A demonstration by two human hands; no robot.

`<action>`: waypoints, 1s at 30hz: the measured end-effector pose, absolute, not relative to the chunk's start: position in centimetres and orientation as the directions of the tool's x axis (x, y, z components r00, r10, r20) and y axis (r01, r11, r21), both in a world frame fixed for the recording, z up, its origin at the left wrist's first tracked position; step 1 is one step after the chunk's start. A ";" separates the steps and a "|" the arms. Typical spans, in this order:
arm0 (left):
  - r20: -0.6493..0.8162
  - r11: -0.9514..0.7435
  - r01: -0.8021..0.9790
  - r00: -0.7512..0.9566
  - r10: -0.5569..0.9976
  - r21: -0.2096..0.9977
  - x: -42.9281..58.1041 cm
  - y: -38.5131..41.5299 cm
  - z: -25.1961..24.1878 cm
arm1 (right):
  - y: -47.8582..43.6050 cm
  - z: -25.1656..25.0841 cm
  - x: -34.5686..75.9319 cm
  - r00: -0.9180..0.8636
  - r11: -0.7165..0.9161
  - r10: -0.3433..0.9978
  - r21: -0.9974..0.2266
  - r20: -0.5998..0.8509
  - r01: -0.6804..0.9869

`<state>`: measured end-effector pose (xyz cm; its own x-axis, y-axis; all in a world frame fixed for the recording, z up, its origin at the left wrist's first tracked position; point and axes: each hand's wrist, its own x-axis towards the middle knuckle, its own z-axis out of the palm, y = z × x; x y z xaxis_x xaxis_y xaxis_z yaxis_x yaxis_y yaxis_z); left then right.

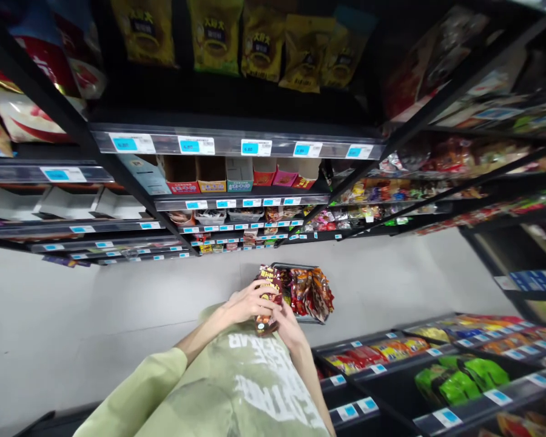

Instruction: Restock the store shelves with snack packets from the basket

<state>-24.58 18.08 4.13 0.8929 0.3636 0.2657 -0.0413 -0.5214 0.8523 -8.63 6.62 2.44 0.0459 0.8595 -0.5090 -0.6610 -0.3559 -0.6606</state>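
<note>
Both my hands are in front of my chest, closed around one small dark red and brown snack packet (267, 291). My left hand (247, 303) wraps its left side with the fingers curled over the front. My right hand (287, 321) grips the lower right part of it. Just beyond the hands, a dark shopping basket (295, 266) stands on the pale floor, filled with several red and orange snack packets (310, 292). My green printed shirt fills the bottom of the view.
Black shelving (236, 145) with blue price tags runs across the top, holding yellow bags (259, 39) and small boxes (212, 175). More shelves with green packets (459, 379) stand at the lower right. Pale floor (95, 315) lies at the left.
</note>
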 end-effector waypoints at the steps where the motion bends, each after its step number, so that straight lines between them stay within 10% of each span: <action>1: 0.249 -0.495 -0.022 0.883 0.397 0.868 -24.4 17.8 4.2 | 6.5 2.5 -8.9 0.095 -0.336 0.859 -0.695 -0.503 -0.636; 15: 0.153 -0.097 -0.135 0.511 0.846 0.986 -24.9 16.7 4.2 | 7.9 2.4 -9.3 0.330 -0.258 0.821 -0.818 -0.466 -0.514; 22: -0.352 0.582 -0.322 0.551 0.757 0.747 -23.7 17.1 1.6 | 7.9 2.2 -8.9 0.259 -0.289 0.878 -0.877 -0.403 -0.384; 30: -0.364 0.535 -0.332 0.456 0.812 0.777 -22.5 16.9 -0.1 | 8.2 1.6 -9.5 0.373 -0.297 0.843 -0.914 -0.387 -0.276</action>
